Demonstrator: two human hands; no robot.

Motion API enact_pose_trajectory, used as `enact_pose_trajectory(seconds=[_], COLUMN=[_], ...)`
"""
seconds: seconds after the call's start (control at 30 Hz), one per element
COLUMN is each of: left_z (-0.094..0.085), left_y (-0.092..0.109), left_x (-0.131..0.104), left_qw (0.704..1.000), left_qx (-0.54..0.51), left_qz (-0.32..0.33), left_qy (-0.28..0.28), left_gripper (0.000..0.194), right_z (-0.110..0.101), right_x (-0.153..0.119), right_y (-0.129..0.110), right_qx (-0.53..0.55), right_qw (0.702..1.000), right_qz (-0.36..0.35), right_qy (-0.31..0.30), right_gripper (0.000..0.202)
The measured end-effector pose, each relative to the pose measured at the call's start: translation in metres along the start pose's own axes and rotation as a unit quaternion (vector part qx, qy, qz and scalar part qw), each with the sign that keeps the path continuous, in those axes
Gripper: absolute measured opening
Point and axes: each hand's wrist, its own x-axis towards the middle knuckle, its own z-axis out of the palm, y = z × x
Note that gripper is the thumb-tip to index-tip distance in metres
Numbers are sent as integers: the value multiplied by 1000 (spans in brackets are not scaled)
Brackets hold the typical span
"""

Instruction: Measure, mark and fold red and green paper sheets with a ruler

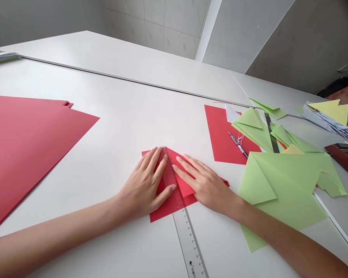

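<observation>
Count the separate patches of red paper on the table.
3: a big stack at left, a small sheet under both hands, another sheet beside the green papers, which may hide more.

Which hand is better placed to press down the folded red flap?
Probably the right hand: it already lies flat on the folded flap of the red paper, while the left hand pins the ruler.

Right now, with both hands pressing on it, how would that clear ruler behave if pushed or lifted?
The clear ruler looks thin, flat and straight, so probably stiff and light. Lying flat on the smooth white table, it would likely slide, not roll. The left hand and right hand pin it over the red paper.
</observation>
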Motion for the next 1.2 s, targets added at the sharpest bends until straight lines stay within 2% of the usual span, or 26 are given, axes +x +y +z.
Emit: enact_pose_trajectory(seconds=[0.7,0.9,0.97,1.1,1.2], left_z=[0,0,0,1,1], left_y=[-2,-1,0,1,1], left_x=[-4,-1,1,5,6], left_qw=[1000,1000,999,999,1000], left_qx=[-7,-25,-37,-38,-26], left_qz=[-8,-13,-14,-6,10], left_qy=[0,-4,-12,-17,-10], left_gripper=[76,73,74,76,76], right_z=[2,1,-2,-7,-8], right_x=[0,-1,-1,-1,-1], right_y=[-2,-1,0,4,6], right_qx=[-11,-1,3,26,43], right_qw=[1000,1000,1000,999,998], right_qz=[-8,2,8,8,10], right_qy=[15,-3,-16,-46,-54], right_gripper=[67,70,68,52,79])
